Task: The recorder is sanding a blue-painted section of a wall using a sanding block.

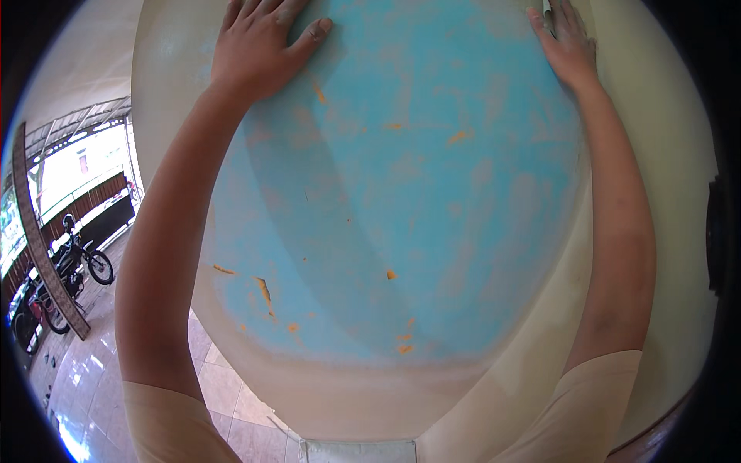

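A broad, curved panel (440, 191) fills the middle, its face patchy blue with pinkish smears, small orange chips and a beige border. My left hand (263, 49) lies on it at the upper left, thumb apart from the fingers, holding nothing visible. At the upper right, my right hand (567, 49) is near the panel's right edge, with a thin greyish item (547, 17) between thumb and fingers; its kind is unclear, and the top of the picture cuts it off. Greyish residue marks the fingers of both hands.
A pale curved surface (654, 144) rises along the right. Shiny floor tiles (223, 382) show at lower left, near a slanting post (43, 249) and a parked motorcycle (72, 254) beyond. A pale flat block (359, 451) lies at the bottom edge.
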### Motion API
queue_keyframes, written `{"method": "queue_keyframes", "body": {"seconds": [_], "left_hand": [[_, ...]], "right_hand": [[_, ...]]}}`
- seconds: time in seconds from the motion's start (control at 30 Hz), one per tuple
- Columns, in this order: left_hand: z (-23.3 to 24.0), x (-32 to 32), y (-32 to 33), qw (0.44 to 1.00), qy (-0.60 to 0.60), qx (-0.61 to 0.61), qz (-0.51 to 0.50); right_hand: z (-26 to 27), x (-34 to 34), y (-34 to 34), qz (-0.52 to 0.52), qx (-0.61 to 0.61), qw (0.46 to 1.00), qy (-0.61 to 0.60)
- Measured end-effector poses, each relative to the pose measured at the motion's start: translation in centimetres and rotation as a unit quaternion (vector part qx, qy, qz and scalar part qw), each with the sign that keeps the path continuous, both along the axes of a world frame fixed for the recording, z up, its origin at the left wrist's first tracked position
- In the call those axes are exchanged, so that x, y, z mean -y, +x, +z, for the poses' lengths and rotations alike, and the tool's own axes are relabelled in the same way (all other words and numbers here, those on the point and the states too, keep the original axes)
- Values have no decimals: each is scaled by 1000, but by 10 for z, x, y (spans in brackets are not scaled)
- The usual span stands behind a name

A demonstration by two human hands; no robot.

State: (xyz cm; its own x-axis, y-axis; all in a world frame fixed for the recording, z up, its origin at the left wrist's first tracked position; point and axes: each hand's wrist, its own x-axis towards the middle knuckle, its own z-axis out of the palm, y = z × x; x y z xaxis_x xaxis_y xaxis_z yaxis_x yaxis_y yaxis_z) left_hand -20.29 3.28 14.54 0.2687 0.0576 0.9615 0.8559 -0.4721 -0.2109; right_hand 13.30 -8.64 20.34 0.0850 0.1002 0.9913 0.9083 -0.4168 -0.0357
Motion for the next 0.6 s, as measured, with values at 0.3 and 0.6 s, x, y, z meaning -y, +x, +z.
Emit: {"method": "queue_keyframes", "body": {"seconds": [0.3, 0.6], "left_hand": [[-44, -1, 15, 1000, -22, 1, 6], [-143, -7, 71, 991, 81, -34, -97]], "right_hand": [[-74, -3, 12, 36, 12, 999, 8], [-220, -32, -44, 123, 147, 981, -37]]}}
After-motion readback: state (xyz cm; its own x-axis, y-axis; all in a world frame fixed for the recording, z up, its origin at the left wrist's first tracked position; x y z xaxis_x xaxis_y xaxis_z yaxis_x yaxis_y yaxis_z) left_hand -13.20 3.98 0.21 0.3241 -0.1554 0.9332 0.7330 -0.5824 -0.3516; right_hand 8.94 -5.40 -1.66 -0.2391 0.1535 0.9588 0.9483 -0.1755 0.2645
